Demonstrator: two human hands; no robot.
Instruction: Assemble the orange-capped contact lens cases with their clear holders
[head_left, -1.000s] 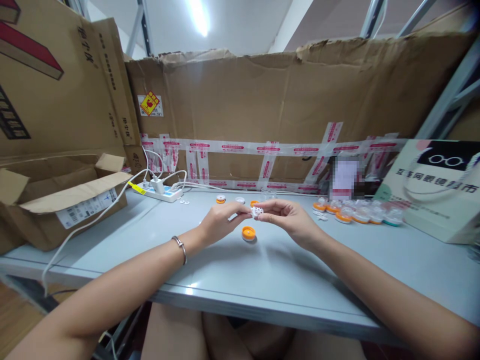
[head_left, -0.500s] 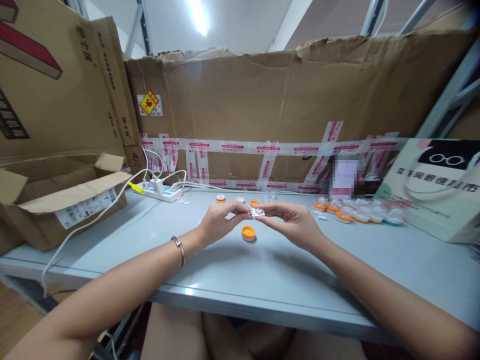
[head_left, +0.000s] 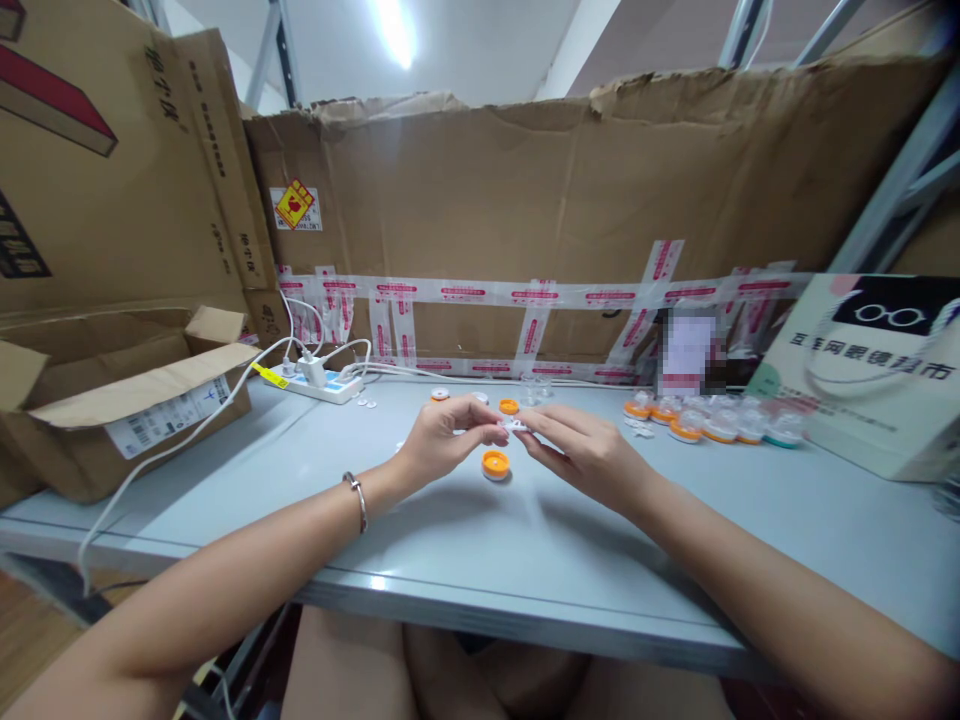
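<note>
- L hand [head_left: 450, 437] pinching the sm. white piece [head_left: 514, 425] btwn thumb & fingertips!
- R hand [head_left: 589, 450] on the opp. side, fingertips gripping its R end.
- Piece is up off the table [head_left: 450, 540], btwn both hands; fine detail too sm. to read.
- Orange cap [head_left: 496, 465] sits just below, nr. table's middle; 2nd orange cap [head_left: 508, 406] behind the fingers.
- Clear-topped containers [head_left: 720, 425] clustered off to the R, nr. the paper bag [head_left: 862, 400].
</note>
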